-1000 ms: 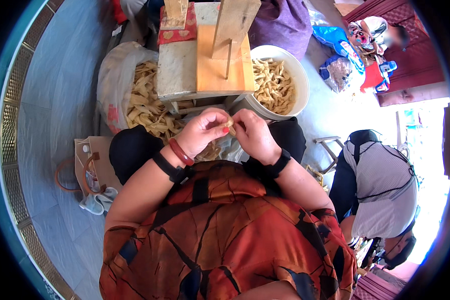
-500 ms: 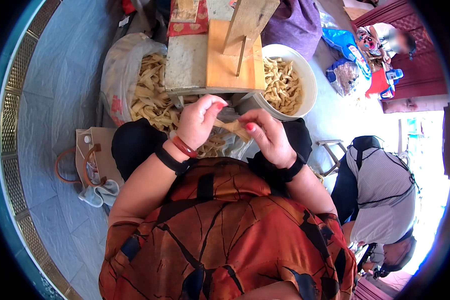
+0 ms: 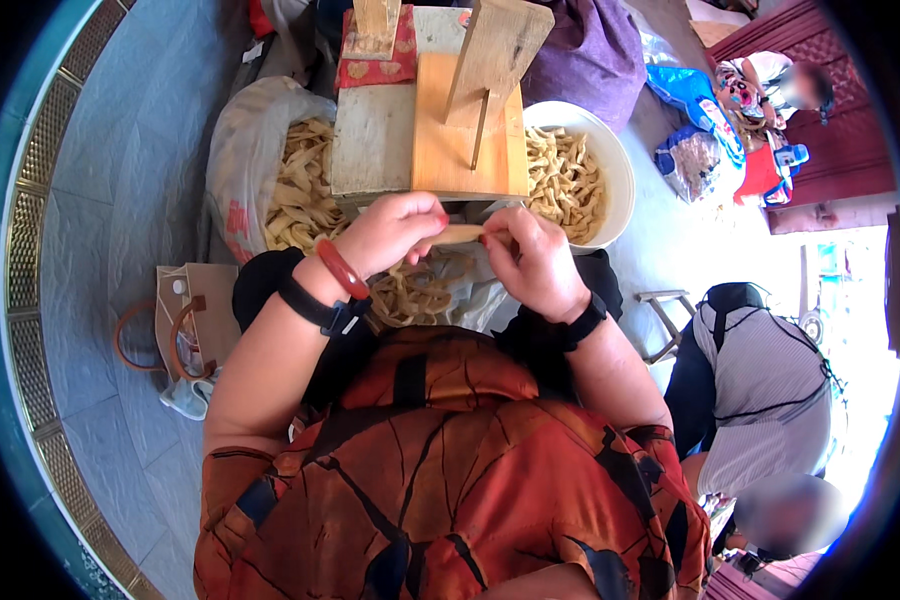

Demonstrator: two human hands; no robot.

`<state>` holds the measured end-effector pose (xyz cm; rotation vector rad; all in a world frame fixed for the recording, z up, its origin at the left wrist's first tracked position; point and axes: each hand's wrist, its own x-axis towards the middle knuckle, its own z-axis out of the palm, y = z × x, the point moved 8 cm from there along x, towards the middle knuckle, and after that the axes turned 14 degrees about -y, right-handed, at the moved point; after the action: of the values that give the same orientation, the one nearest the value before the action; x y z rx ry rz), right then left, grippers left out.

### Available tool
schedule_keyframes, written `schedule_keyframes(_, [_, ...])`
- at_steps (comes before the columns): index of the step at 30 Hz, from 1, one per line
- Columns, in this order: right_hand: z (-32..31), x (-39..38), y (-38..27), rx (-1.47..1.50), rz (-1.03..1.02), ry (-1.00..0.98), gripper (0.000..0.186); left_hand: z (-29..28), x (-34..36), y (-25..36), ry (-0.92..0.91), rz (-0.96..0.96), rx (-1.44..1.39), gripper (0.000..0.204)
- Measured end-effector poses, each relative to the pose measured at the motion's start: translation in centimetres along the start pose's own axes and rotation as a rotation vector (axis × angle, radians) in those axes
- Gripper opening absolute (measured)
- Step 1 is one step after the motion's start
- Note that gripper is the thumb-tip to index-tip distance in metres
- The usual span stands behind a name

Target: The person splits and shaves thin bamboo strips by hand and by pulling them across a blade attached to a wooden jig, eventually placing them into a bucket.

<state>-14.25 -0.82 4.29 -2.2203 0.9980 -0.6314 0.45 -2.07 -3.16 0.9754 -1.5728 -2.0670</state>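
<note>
A pale tan, pliable strip (image 3: 458, 235) is stretched between my two hands, above my lap. My left hand (image 3: 402, 228) pinches one end, with its fingers closed. The other end is in my right hand (image 3: 530, 255), whose fingers are curled round it; part of the strip is hidden there. Just beyond my hands stands a wooden board (image 3: 438, 150) with an upright plank (image 3: 495, 60) and a thin peg (image 3: 480, 130). Below my hands, between my knees, a plastic bag (image 3: 460, 290) holds more tan strips.
A clear plastic bag of strips (image 3: 305, 185) stands left of the small table (image 3: 370, 130). To its right is a white bucket (image 3: 615, 185) of twisted pieces. A beige handbag (image 3: 205, 320) sits on the left floor. Two people (image 3: 770, 370) are at the right, near a stool (image 3: 665, 310).
My left hand has turned and shifted slightly right. My right fingers have curled in around the strip, which now lies more level and looks narrower. The view has shifted slightly.
</note>
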Motion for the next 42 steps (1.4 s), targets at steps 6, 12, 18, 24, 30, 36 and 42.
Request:
schedule_keyframes(6, [-4.6, 5.3, 2.0, -0.111, 0.008, 0.257, 0.009, -4.2, 3.1, 6.7, 0.412, 0.260, 0.161, 0.017])
schedule_keyframes(12, [-4.5, 2.6, 9.5, -0.490, 0.230, 0.142, 0.013, -5.6, 2.1, 4.0, 0.632, 0.186, 0.627, 0.014])
schedule_keyframes(18, [-1.3, 0.5, -4.0, -0.318, -0.348, -0.064, 0.034, 2.0, 0.5, 2.8, 0.145, 0.176, -0.012, 0.014])
schedule_keyframes(24, [0.1, -1.7, -4.5, -0.402, -0.370, -0.091, 0.028, 4.1, -1.3, -1.3, -0.116, 0.205, -0.276, 0.011])
schedule_keyframes(30, [-1.2, -2.2, -2.5, -0.373, -0.197, 0.111, 0.031, 3.0, -2.8, 0.5, -0.249, 0.586, -0.761, 0.015])
schedule_keyframes(36, [3.7, -3.0, -3.9, 0.128, -0.277, -0.176, 0.023, 3.6, -3.0, 1.9, 0.201, 0.586, 0.389, 0.038])
schedule_keyframes(42, [2.8, -3.5, -2.6, -0.194, -0.255, -0.086, 0.019, 6.3, -0.4, -3.7, -0.308, 0.096, -0.123, 0.011])
